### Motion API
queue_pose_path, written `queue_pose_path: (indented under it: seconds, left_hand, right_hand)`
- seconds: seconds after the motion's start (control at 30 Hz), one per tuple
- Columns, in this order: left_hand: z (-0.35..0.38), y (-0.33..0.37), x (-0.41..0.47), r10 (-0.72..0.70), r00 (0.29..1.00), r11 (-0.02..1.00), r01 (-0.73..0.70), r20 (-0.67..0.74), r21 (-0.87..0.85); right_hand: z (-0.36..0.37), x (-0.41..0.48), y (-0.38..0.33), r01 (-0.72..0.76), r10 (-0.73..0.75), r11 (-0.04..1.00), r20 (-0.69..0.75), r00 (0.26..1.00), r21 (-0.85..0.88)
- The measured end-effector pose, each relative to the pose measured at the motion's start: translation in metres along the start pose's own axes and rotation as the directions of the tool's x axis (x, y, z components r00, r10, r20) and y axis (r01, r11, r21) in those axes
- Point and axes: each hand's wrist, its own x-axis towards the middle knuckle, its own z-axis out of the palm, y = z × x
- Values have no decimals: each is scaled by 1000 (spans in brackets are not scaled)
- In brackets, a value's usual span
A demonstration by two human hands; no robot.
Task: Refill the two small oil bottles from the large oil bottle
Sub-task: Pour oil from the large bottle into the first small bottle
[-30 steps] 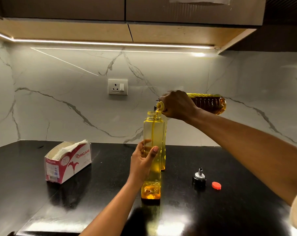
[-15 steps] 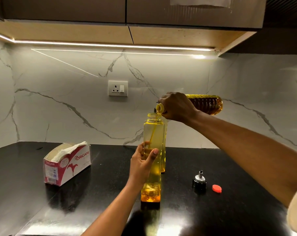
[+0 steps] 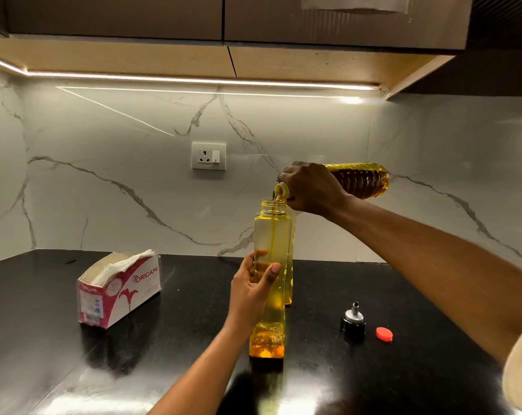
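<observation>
A tall square yellow small bottle stands uncapped on the black counter, with a little oil at its bottom. My left hand grips its middle. My right hand holds the large oil bottle tipped on its side, its mouth just above the small bottle's neck. A thin stream of oil runs down inside the small bottle. Directly behind it stands a second small bottle, mostly hidden.
A black and silver pourer cap and a red cap lie on the counter to the right. A tissue box sits at the left. The marble wall with a socket stands behind, cabinets overhead.
The oil pool at the bottom of the small bottle has grown slightly. Both hands and both bottles keep their positions while the stream keeps running.
</observation>
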Motion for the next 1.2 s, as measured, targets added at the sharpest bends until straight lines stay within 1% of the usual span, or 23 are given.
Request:
queue_pose_path:
  seconds: [0.43, 0.9, 1.2]
  left_hand:
    - [0, 0, 0, -4, 1000, 1000, 4, 7, -7]
    - [0, 1, 0, -6, 1000, 1000, 6, 8, 2]
    - [0, 1, -1, -8, 1000, 1000, 8, 13, -5]
  right_hand:
    - [0, 1, 0, 71, -73, 996, -45, 996, -45]
    - [2, 1, 1, 66, -68, 996, -43, 997, -52]
    - [1, 3, 2, 118, -122, 990, -55, 991, -81]
